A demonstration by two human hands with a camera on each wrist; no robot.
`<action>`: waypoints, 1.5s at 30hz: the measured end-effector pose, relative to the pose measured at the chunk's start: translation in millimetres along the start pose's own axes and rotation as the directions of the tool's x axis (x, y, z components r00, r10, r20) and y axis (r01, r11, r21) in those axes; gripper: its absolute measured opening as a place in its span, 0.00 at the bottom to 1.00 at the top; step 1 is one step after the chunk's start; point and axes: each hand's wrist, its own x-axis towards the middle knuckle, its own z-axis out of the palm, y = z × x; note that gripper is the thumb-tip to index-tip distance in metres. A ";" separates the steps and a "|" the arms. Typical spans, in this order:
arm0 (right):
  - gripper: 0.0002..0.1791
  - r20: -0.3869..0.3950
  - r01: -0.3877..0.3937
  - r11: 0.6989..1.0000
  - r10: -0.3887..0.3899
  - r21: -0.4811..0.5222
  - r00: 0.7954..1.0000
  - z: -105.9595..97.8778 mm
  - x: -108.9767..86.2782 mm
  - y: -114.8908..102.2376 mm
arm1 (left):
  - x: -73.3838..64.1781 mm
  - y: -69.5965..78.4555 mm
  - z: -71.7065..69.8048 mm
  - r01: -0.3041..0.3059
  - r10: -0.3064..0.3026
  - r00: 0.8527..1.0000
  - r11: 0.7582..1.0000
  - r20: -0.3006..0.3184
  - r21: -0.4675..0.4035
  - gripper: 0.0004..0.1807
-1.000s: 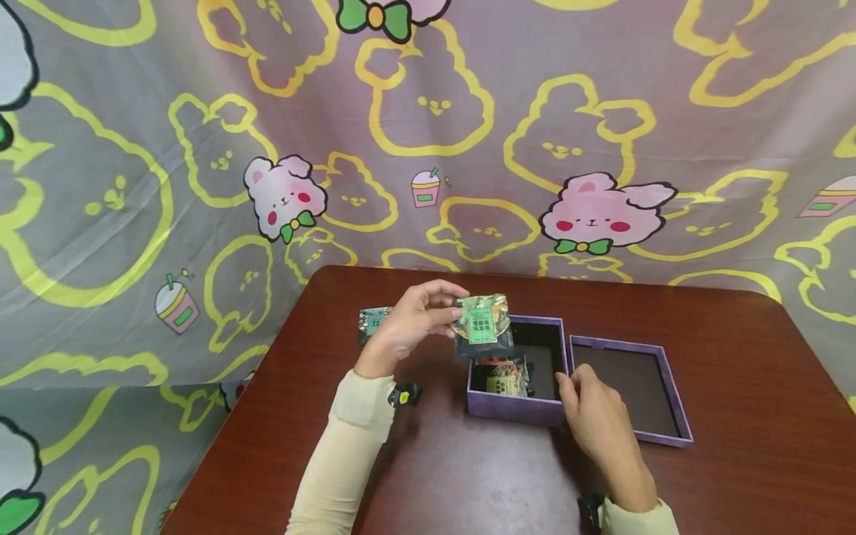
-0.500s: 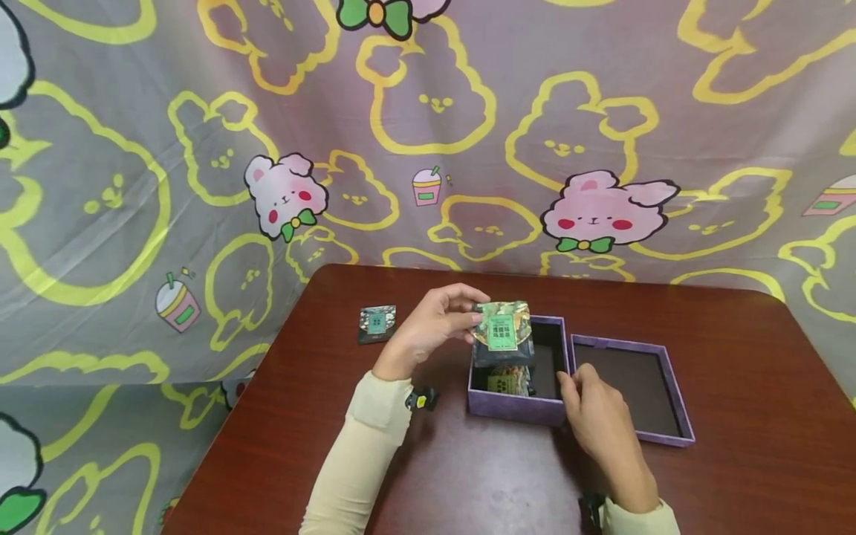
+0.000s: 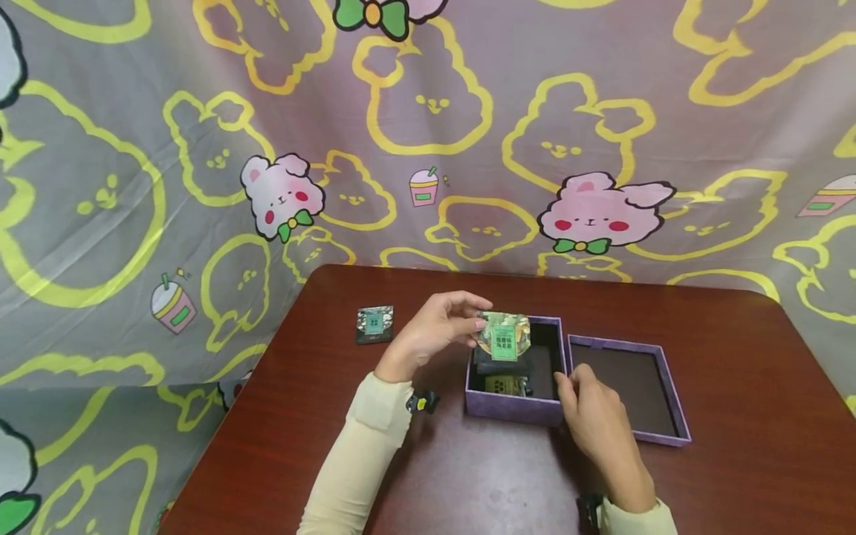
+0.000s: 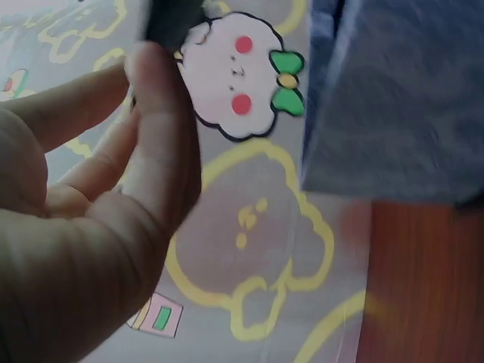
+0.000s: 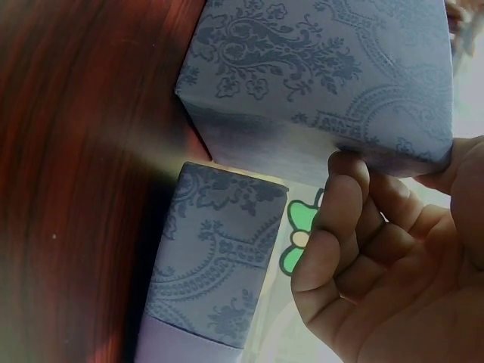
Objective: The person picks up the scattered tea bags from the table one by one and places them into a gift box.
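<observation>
My left hand (image 3: pixel 438 327) pinches the left edge of a flat sachet (image 3: pixel 506 339) with a gold-green top, a green label and a dark lower part. It hangs over the left half of a purple box (image 3: pixel 515 409) and tilts back. Beneath it, inside the box, part of another sachet (image 3: pixel 506 386) with a yellowish label shows; the rest is covered. With thumb and fingers my right hand (image 3: pixel 598 416) grips the box's front right corner. In the right wrist view, the curled fingers (image 5: pixel 340 204) lie against the patterned box wall (image 5: pixel 302 60).
Right of the box lies its purple-rimmed lid (image 3: pixel 628 379), dark inside facing up. A dark sachet with a teal label (image 3: pixel 374 324) lies on the brown table (image 3: pixel 428 475), left of the box. A patterned curtain (image 3: pixel 468 111) hangs behind the table.
My left hand has carried the sachet rightward over the box and slightly down, and the sachet now leans back more. My right hand stays on the box corner.
</observation>
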 end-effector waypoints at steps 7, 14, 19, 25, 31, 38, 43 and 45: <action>0.14 -0.030 0.034 0.999 -0.034 -0.003 0.999 -0.5 0.8 -0.3 | -3.5 -7.4 -7.8 0.014 -0.012 0.999 0.999 -0.048 0.047 0.18; 0.15 -0.019 0.031 0.999 -0.031 -0.011 0.999 -0.6 1.6 0.3 | -10.1 -8.3 -14.4 0.017 -0.013 0.997 0.998 -0.073 0.057 0.16; 0.14 -0.033 0.039 0.999 -0.039 -0.014 0.999 0.3 2.0 -0.3 | -11.9 -10.3 -15.2 0.021 -0.019 0.999 0.998 -0.041 0.060 0.18; 0.14 -0.021 0.023 1.000 -0.023 -0.009 1.000 0.5 0.6 -0.5 | -11.8 -19.5 -22.5 0.033 -0.030 0.994 0.999 -0.105 0.024 0.14; 0.15 -0.013 0.019 1.000 -0.019 -0.013 1.000 0.4 0.4 1.4 | -15.4 -28.2 -31.1 0.048 -0.048 0.989 0.999 -0.142 -0.001 0.13; 0.15 0.001 0.004 1.000 -0.004 -0.005 1.000 0.8 0.4 0.8 | -16.8 -35.1 -41.5 0.056 -0.062 0.984 0.998 -0.165 -0.043 0.14; 0.15 -0.011 0.013 1.000 -0.013 -0.002 1.000 1.9 0.0 0.4 | -18.6 -40.9 -46.1 0.086 -0.095 0.977 0.995 -0.189 -0.058 0.13; 0.15 -0.015 0.014 1.000 -0.014 -0.002 1.000 2.5 0.1 0.6 | -19.2 -42.5 -47.8 0.088 -0.096 0.976 0.995 -0.196 -0.054 0.12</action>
